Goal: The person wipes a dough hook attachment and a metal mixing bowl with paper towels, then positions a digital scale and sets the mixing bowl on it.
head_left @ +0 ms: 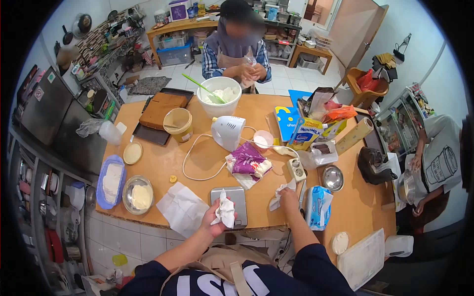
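Head cam view: crumpled tissue (225, 209) is held in the L hand (217, 220) over or on the near L corner of the scale (239, 201); whether the scale is touched can't be told. L grip is closed around the tissue, loosely by the look of it. Second tissue (277, 198), just R of scale, is pinched in the R hand (289, 199), fingers partly hidden. Blue tissue pack (319, 208) is seen farther R of scale, untouched.

Progress, as judged: tissue work looks approx. midway, w/ both pieces out & in hand, neither put aside yet. Mixing is prob. done, since white cream w/ a green spatula (197, 86) is held in the white bowl (217, 109), far beyond scale & a bit L, and the mixer (228, 132) is parked btwn bowl & scale. Not done: brown cake (163, 111), far L beyond scale, is left w/ no cream visible on top. Purple packet (249, 159) is left open just beyond scale; paper sheet (182, 209) is laid L of scale. Across the bench (163, 170) from scale, a clear bag is held by a co-worker (237, 49); its contents can't be made out.
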A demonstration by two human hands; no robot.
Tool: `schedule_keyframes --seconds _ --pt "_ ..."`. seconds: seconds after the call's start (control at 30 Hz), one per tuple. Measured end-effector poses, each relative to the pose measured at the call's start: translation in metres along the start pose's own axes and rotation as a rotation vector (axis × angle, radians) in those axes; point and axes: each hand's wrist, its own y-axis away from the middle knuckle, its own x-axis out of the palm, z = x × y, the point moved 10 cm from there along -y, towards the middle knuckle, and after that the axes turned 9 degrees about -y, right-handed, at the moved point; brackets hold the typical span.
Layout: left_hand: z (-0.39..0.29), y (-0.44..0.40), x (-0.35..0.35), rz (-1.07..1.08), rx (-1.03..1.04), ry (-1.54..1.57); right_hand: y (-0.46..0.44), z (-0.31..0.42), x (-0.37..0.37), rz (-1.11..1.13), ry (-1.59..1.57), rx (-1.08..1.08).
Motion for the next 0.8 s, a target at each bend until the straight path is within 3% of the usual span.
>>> schedule_keyframes --seconds 0.3,0.33,0.43,0.53,0.67,0.8 --pt "0.006 -0.006 0.001 -0.014 0.002 -0.004 0.011 0.031 0.032 0.026 -0.084 -0.010" --pt "0.007 -0.006 0.002 -0.004 0.000 0.007 0.009 0.030 0.035 0.063 -0.088 0.085" --pt "0.006 -0.009 0.004 0.021 0.003 0.014 0.021 -0.039 0.081 0.073 -0.715 0.584" --pt "0.009 -0.015 0.004 0.021 0.013 -0.026 0.034 -0.056 0.092 0.105 -1.405 0.885" --pt "0.013 -0.016 0.026 -0.034 0.015 -0.047 0.036 0.000 0.049 0.084 -1.840 0.910" --pt "0.022 -0.025 0.026 0.013 -0.007 -0.061 0.025 0.047 0.026 0.294 -1.684 0.739"
